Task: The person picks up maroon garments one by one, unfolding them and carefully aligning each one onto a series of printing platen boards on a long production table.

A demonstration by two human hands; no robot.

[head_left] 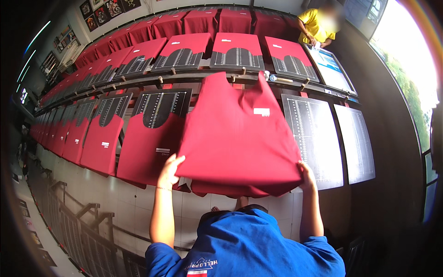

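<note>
A red garment (237, 134) is held spread in the centre of the frame, over a board that is wholly hidden beneath it. Its lower hem is gripped at both corners: the left hand (169, 171) is closed on the lower left edge, with the thumb seen on top of the cloth and the fingers hidden under it, and the right hand (306, 176) is clenched on the lower right corner, its fingertips likewise covered by the fabric. A small white label (261, 111) is seen on the garment's upper right; its print is too small to be made out.

Just left of the garment, another red garment (150, 147) is seen pulled over a black ruled board (162, 107), and a row of such boards runs off toward the dark left rim, where details are lost. To the right, two bare dark ruled boards (314, 138) are seen, the farther one partly cut by the shadowed wall. Across the upper frame, a second row of red garments (237, 44) lies on boards behind a rail. In the upper right, a person in a yellow shirt (316, 25) is seen bent over a light panel (331, 69). The wearer's blue shirt (244, 244) fills the lower edge, hiding the floor below.
</note>
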